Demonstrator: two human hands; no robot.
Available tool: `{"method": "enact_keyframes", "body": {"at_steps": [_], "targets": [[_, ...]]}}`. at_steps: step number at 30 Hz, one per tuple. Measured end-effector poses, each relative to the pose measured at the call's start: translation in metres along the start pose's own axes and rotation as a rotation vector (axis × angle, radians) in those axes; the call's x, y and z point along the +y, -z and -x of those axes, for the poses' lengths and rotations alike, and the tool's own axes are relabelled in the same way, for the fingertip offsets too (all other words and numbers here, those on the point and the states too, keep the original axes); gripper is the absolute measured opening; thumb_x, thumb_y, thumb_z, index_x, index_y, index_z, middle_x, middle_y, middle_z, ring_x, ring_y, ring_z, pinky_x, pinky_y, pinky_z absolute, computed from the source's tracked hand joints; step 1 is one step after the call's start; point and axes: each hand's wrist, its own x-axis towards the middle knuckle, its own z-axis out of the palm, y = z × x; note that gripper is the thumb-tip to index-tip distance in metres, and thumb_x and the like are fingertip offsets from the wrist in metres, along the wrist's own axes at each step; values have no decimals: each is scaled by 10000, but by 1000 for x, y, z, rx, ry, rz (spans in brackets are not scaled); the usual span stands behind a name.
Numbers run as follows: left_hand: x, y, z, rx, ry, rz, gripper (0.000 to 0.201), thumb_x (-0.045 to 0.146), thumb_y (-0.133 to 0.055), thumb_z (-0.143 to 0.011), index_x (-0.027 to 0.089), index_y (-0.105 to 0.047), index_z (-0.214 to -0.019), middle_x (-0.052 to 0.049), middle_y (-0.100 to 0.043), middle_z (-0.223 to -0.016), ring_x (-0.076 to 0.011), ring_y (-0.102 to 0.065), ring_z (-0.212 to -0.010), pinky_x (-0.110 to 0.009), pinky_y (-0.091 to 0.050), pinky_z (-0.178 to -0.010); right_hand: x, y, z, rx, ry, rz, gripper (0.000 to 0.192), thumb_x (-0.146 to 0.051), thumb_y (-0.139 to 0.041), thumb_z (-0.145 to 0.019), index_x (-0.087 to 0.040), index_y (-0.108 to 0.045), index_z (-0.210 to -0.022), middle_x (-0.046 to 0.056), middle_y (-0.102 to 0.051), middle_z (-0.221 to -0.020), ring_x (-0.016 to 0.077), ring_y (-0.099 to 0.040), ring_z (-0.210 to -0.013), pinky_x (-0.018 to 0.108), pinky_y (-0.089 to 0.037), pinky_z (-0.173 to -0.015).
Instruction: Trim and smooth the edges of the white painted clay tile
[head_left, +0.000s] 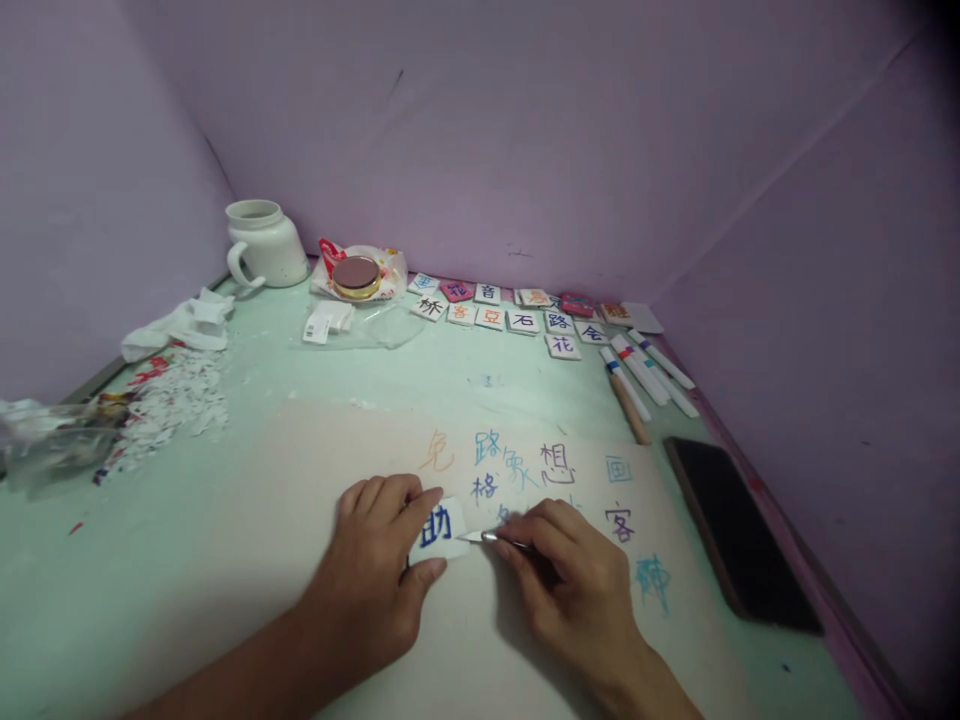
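A small white tile (454, 548) with a dark blue Chinese character lies on a large sheet of paper (285, 520). My left hand (379, 560) grips it from the left, thumb at the near edge and fingers at the far edge. Held like a pen in my right hand (574, 575) is a craft knife (489, 537). Its pointed blade reaches left to the tile's face, just right of the character. Whether the tip cuts in or only touches, I cannot tell. Coloured handwritten characters cover the paper beyond and to the right of my hands.
Several character tiles (523, 321) stand in rows at the back. White markers (640, 370), a brown-handled tool (628, 405) and a phone (739, 530) lie right. White shavings (184, 390), a cloth (184, 325), a mug (270, 245) and a round tin (356, 278) are left.
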Motion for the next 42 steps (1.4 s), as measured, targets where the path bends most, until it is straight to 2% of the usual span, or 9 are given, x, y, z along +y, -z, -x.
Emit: {"method": "enact_keyframes", "body": {"at_steps": [6,13,17,21,23,32,38,42], "targets": [[-4,0,-1,-20,-48,62,431,92,-474,-771,133,-498,-1200,-124,-511,-1111,-280,-481,-988,-477,-388,-853,3,-3,-1,-38,1,21,128,-164,-567,-837,-180,-685,-790,22,-590,-644,151,-546,-610,260,-413,-525],[-6,1,-3,-52,-59,98,436,92,-462,-775,155,-504,-1204,-128,-533,-1130,-279,-501,-992,-477,-416,-862,9,-11,-8,31,-34,145,146,-180,-555,-844,-190,-689,-786,15,-597,-646,145,-551,-596,248,-392,-502],[-5,2,-2,-62,-58,99,455,85,-463,-759,158,-501,-1206,-129,-534,-1129,-278,-504,-991,-479,-421,-863,10,-7,-8,61,-98,45,135,-200,-562,-837,-183,-681,-776,18,-607,-663,135,-553,-583,249,-408,-506],[-4,1,-2,-54,-54,83,455,86,-467,-753,163,-506,-1200,-129,-542,-1123,-272,-508,-982,-469,-430,-856,6,0,-5,-77,-15,-35,129,-195,-570,-810,-191,-689,-760,14,-584,-634,147,-540,-590,271,-425,-530],[-3,1,-2,-50,-54,78,457,90,-465,-755,170,-505,-1203,-129,-541,-1128,-275,-506,-984,-475,-427,-860,5,1,-4,-100,2,-29,136,-188,-568,-804,-191,-694,-753,13,-575,-622,148,-531,-583,271,-416,-518],[-5,1,-3,-74,-80,78,455,68,-458,-753,151,-501,-1198,-126,-532,-1127,-268,-492,-965,-465,-420,-844,6,-5,-3,-68,23,26,154,-161,-557,-819,-191,-686,-740,14,-574,-617,144,-535,-591,256,-402,-517],[-4,2,-3,-73,-62,79,459,83,-451,-752,170,-506,-1200,-123,-537,-1133,-271,-499,-974,-472,-423,-857,10,-4,-7,46,-14,57,135,-172,-553,-833,-180,-678,-784,18,-585,-637,136,-541,-586,242,-399,-501],[-4,2,-3,-66,-74,76,450,77,-451,-751,165,-508,-1189,-122,-537,-1116,-270,-499,-970,-471,-429,-852,6,-2,-4,-17,23,-23,117,-176,-569,-817,-183,-678,-774,14,-581,-631,140,-531,-578,261,-411,-513]]}}
